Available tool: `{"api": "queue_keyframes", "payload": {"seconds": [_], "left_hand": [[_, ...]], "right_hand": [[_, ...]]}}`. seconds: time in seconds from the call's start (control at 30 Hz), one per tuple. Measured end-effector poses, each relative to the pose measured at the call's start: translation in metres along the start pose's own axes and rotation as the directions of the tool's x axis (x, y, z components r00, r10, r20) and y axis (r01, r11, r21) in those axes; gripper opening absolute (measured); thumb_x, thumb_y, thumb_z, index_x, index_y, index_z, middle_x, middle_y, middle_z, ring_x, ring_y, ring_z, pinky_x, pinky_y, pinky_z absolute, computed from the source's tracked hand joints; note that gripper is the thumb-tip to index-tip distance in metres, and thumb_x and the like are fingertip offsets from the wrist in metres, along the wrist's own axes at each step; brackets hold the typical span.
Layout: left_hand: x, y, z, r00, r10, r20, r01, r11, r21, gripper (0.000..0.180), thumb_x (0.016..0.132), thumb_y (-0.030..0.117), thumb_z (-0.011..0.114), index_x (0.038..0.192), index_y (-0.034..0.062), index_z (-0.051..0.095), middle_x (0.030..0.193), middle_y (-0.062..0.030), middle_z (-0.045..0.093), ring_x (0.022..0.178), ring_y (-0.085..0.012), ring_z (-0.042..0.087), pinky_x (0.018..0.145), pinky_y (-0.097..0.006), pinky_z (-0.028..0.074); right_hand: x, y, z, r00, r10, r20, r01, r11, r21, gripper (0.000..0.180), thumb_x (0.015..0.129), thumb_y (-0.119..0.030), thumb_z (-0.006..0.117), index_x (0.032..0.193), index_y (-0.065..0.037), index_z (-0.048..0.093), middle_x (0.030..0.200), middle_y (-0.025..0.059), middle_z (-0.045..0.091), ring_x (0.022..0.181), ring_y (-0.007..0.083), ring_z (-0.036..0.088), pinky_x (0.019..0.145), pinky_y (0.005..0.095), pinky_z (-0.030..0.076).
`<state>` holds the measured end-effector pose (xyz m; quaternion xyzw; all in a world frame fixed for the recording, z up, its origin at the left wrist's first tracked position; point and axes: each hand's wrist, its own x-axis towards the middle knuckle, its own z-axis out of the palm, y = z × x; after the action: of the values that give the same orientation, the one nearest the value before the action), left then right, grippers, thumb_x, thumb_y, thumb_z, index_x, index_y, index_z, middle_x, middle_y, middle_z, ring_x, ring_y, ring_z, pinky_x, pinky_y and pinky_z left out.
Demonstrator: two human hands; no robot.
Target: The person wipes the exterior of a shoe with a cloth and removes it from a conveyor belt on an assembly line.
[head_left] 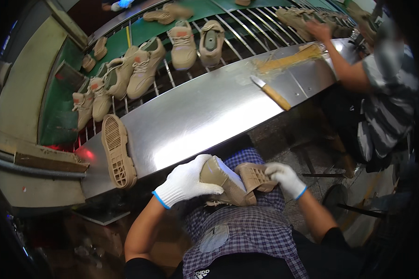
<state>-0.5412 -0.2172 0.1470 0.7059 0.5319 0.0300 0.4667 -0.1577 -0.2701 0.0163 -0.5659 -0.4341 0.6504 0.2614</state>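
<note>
My left hand (186, 182), in a white knit glove with a blue cuff, is closed round one end of a beige shoe upper (233, 191) above my lap. A pale lilac strip shows on the underside of the upper. My right hand (287, 179), gloved the same way, grips the free end of a tan rubber sole (255, 177). This sole bends away from the upper at one end, its grid tread showing. Whether the sole is fixed to the upper there I cannot tell.
A loose tan sole (117, 151) lies at the left end of the metal ledge (191, 125). A wooden-handled knife (272, 94) rests further right. Several beige shoes (144, 67) stand on the roller conveyor (239, 28) beyond. At the right, a co-worker's arm (342, 65) reaches towards more shoes.
</note>
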Motion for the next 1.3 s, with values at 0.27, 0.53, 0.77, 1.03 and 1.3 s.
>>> {"api": "queue_keyframes", "payload": {"seconds": [0.27, 0.53, 0.77, 1.03, 1.3], "left_hand": [[0.027, -0.03, 0.011, 0.918, 0.18, -0.353, -0.335, 0.828, -0.45, 0.051, 0.1, 0.044, 0.072, 0.112, -0.0059, 0.072, 0.099, -0.0172, 0.076, 0.091, -0.0258, 0.074, 0.086, -0.039, 0.061], [0.079, 0.014, 0.063, 0.342, 0.183, -0.922, -0.526, 0.85, -0.027, 0.023, 0.097, 0.0, 0.066, 0.12, -0.0014, 0.068, 0.111, -0.0155, 0.07, 0.093, -0.021, 0.069, 0.083, -0.034, 0.059], [0.001, 0.036, 0.122, 0.676, 0.172, -0.717, -0.417, 0.891, -0.179, 0.081, 0.063, 0.037, 0.103, 0.122, 0.0, 0.061, 0.115, -0.0188, 0.061, 0.098, -0.0271, 0.069, 0.081, -0.036, 0.063], [-0.022, 0.04, 0.076, 0.635, 0.151, -0.757, -0.492, 0.836, -0.245, 0.065, 0.062, 0.02, 0.101, 0.112, 0.0033, 0.063, 0.114, -0.0151, 0.062, 0.098, -0.0255, 0.068, 0.083, -0.036, 0.059], [-0.047, 0.016, 0.095, 0.683, 0.201, -0.702, -0.387, 0.915, -0.115, 0.069, 0.066, 0.019, 0.098, 0.124, 0.0034, 0.064, 0.117, -0.0156, 0.063, 0.096, -0.0268, 0.069, 0.077, -0.036, 0.06]], "right_hand": [[-0.016, -0.067, 0.039, 0.86, -0.459, 0.222, 0.454, 0.888, 0.076, 0.012, 0.088, -0.012, 0.067, 0.087, -0.005, 0.076, 0.127, 0.0149, 0.065, 0.118, 0.0256, 0.061, 0.103, 0.0407, 0.052], [0.011, -0.162, 0.047, 0.787, -0.427, 0.445, 0.569, 0.78, -0.259, 0.086, 0.095, -0.082, 0.053, 0.122, -0.001, 0.059, 0.122, 0.0181, 0.06, 0.116, 0.0301, 0.061, 0.105, 0.0458, 0.049], [0.022, -0.144, 0.023, 0.717, -0.438, 0.542, 0.612, 0.769, -0.188, 0.082, 0.068, -0.044, 0.101, 0.126, -0.007, 0.056, 0.124, 0.0121, 0.056, 0.117, 0.0255, 0.058, 0.102, 0.0427, 0.049], [0.023, -0.157, 0.069, 0.571, -0.671, 0.472, 0.787, 0.611, -0.083, 0.087, 0.066, -0.045, 0.102, 0.126, -0.003, 0.055, 0.118, 0.0142, 0.058, 0.112, 0.0273, 0.056, 0.096, 0.0425, 0.048], [0.022, -0.111, 0.098, 0.527, -0.698, 0.485, 0.82, 0.568, -0.075, 0.081, 0.068, -0.041, 0.103, 0.124, -0.004, 0.057, 0.115, 0.0138, 0.063, 0.107, 0.0284, 0.061, 0.09, 0.0423, 0.053]]}}
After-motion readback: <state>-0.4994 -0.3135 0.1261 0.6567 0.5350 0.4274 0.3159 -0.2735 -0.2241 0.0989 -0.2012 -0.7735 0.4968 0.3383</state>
